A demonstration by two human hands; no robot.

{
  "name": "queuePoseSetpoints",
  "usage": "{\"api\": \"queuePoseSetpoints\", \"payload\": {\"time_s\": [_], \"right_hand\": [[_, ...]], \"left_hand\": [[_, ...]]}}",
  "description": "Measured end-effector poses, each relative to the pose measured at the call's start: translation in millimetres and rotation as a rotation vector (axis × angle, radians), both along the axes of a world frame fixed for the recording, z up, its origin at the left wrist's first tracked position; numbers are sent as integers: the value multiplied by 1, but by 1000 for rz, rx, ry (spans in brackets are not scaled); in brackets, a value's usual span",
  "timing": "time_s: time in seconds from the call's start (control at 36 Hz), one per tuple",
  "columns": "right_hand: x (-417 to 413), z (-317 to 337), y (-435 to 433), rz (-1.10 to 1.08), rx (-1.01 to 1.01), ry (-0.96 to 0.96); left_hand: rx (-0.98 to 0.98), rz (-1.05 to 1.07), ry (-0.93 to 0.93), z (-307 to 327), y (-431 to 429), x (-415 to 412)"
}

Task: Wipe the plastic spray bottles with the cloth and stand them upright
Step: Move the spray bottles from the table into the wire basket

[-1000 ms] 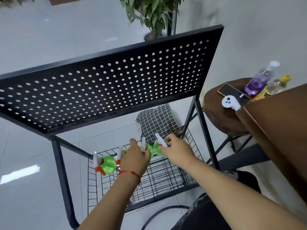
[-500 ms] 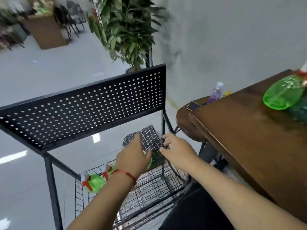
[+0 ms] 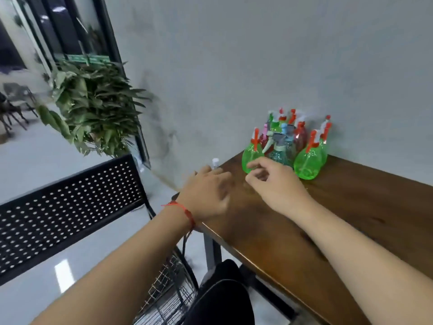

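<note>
Spray bottles [image 3: 287,146] stand upright in a tight group at the back of the wooden table [image 3: 365,207], close to the wall, with green ones in front and blue and red ones behind. They look like thin clear plastic, so I judge them light, a little slippery and easy to knock over (one bump may tip the neighbours). The round belly seems the safest place to hold. The red trigger on top is thin and would let a bottle swing. The right hand [image 3: 274,184] hovers just in front of the left green bottle [image 3: 251,158], fingers loosely curled and empty. The left hand [image 3: 206,195] is blurred, fingers rather straight, holding nothing. No cloth is visible.
</note>
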State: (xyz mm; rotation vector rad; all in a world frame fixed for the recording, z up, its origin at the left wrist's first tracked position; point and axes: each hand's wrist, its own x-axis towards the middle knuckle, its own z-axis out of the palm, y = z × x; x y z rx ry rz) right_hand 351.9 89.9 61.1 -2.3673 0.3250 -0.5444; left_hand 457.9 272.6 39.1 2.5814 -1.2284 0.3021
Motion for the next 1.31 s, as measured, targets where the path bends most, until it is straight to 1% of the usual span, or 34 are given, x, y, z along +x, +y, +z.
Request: {"api": "queuePoseSetpoints", "payload": {"time_s": [0.06, 0.11, 0.19, 0.33, 0.42, 0.56, 0.64, 0.75, 0.89, 1.0, 1.06, 1.11, 1.22, 1.31], "right_hand": [[-4, 11, -26, -52, -7, -21], [-4, 19, -50, -73, -7, -18], [4, 28, -79, -102, -28, -14], [40, 35, -106, -127, -128, 27], [63, 37, -114, -137, -183, 56], [77, 38, -121, -130, -242, 180], [76, 33, -123, -174, -253, 170], [64, 33, -122, -238, -324, 178], [46, 28, -117, -251, -438, 194], [33, 26, -100, -208, -435, 197], [27, 27, -88, -178, -433, 207], [21, 28, -74, -158, -442, 205], [11, 35, -36, -125, -442, 189], [8, 37, 1, -70, -426, 169]], "left_hand": [[-44, -72, 37, 15, -24, 1], [-74, -93, 43, 29, -46, 5], [-87, -17, 38, 49, -82, 19], [-40, 120, 54, 73, -130, 59], [-48, 156, 74, 78, -153, 84], [-55, 184, 148, 81, -183, 108], [-75, 197, 225, 77, -195, 116], [-7, 198, 176, 73, -202, 122], [4, 210, 162, 71, -186, 111], [74, 188, 208, 64, -154, 99], [79, 173, 232, 59, -132, 90], [21, 198, 243, 56, -106, 80], [-177, 262, 239, 53, -39, 55], [-225, 314, 220, 52, 19, 29]]}}
